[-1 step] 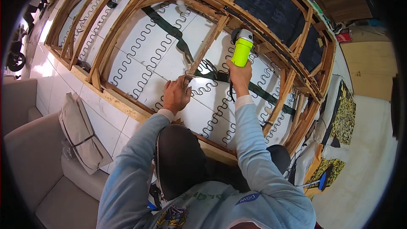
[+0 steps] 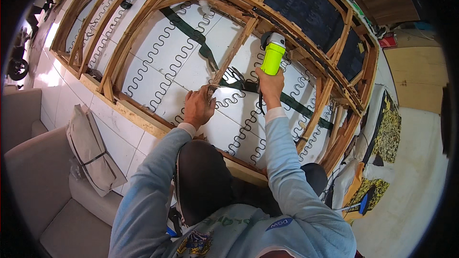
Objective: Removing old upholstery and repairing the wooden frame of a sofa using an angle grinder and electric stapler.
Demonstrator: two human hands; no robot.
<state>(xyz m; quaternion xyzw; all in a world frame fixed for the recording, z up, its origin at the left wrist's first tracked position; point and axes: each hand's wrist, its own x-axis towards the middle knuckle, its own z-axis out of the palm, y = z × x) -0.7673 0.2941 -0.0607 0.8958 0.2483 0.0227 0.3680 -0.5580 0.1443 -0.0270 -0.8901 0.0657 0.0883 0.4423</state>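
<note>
My right hand (image 2: 271,86) is wrapped round the bright yellow-green body of an angle grinder (image 2: 273,58). The grinder's dark head points away from me, close to the far rail of a wooden sofa frame (image 2: 125,111). A cord hangs down by my right wrist. To the left, my left hand (image 2: 199,110) has its fingers closed over the near end of a wooden slat (image 2: 237,50) that runs across the frame. Dark green webbing (image 2: 187,30) passes under the slat. Wavy zigzag springs (image 2: 179,57) stretch across the frame on both sides of it.
White floor tiles (image 2: 143,67) show through the frame. Dark fabric (image 2: 306,12) covers its far section. At the left stand a grey-beige armchair (image 2: 36,134) and a strapped beige cushion (image 2: 93,150). Speckled yellow foam (image 2: 388,131) lies at the right. My knee (image 2: 201,177) is against the near rail.
</note>
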